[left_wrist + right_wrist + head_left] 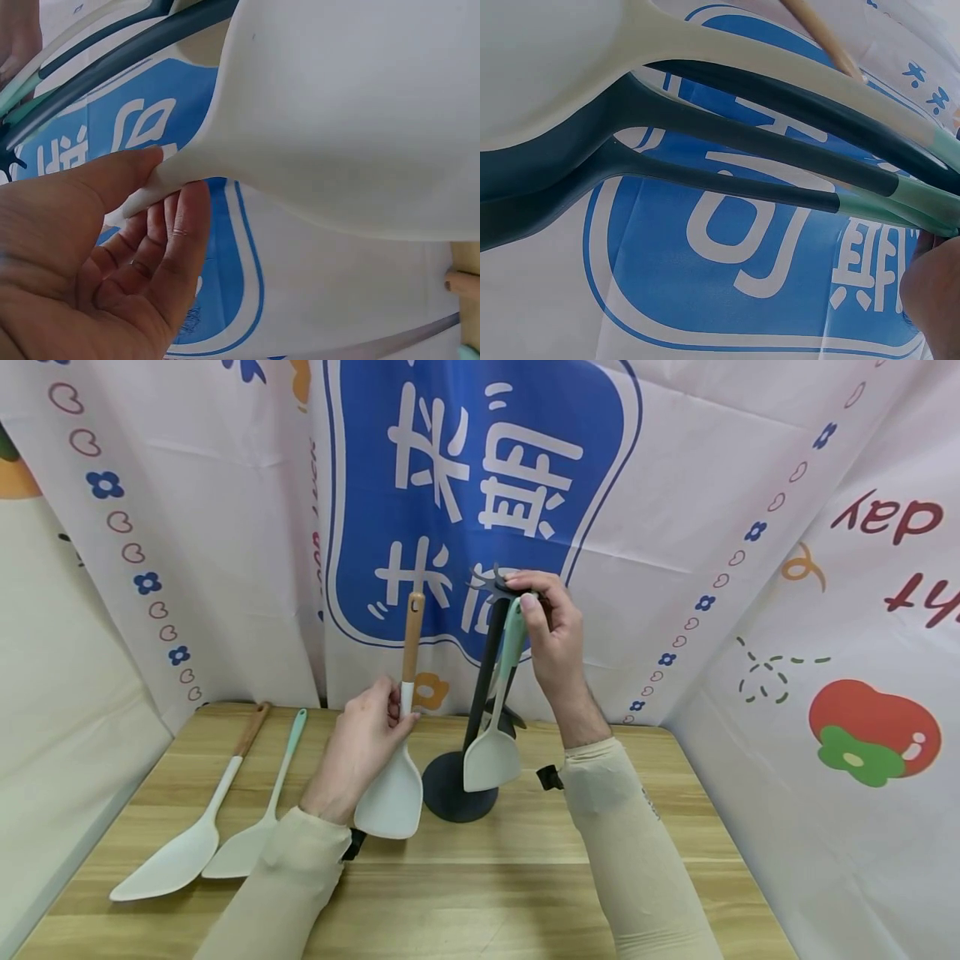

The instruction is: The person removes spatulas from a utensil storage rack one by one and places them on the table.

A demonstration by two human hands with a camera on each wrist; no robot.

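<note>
In the head view my left hand (360,747) pinches the white neck of a spatula (392,800) with a wooden handle, held upright with its blade down. The left wrist view shows thumb and fingers around that neck. A black utensil stand (450,789) with a round base and hooks on top is just right of it. My right hand (557,639) is at the hooks, pinching the top of the mint-green handle of a pale turner (491,762), which hangs against the stand. Behind it, dark utensils (742,142) with mint handles hang together; their far ends are partly hidden.
On the left of the wooden table (480,902) lie a white wooden-handled spatula (176,860) and a pale turner (243,847) with a mint handle. Printed cloth (712,485) surrounds the table at the back and sides.
</note>
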